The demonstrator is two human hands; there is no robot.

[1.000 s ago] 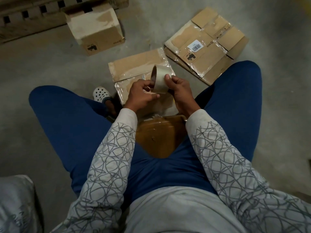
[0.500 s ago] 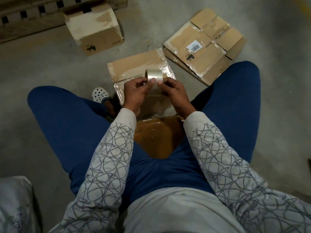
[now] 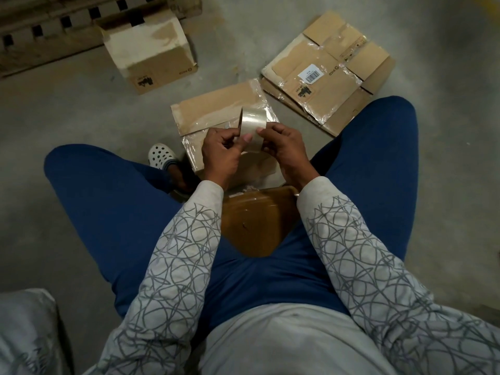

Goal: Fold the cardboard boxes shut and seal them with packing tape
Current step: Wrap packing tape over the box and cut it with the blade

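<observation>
A roll of clear packing tape is held up between both hands above the floor in front of my knees. My left hand grips its left side, thumb pressed on the outer face. My right hand pinches the right edge of the roll. Under the hands lies a flattened cardboard box with old tape on it. A second flattened box with a barcode label lies at the right. An assembled box stands farther back on the left, its flaps open toward the pallet.
A wooden pallet runs along the far left edge. A brown stool seat shows between my thighs. A white clog sits by my left knee. A grey sack fills the lower left corner. The floor is bare concrete.
The tape roll has been turned in my hands, its open core now facing left and its broad face toward me. Both hands stay close together on it.
</observation>
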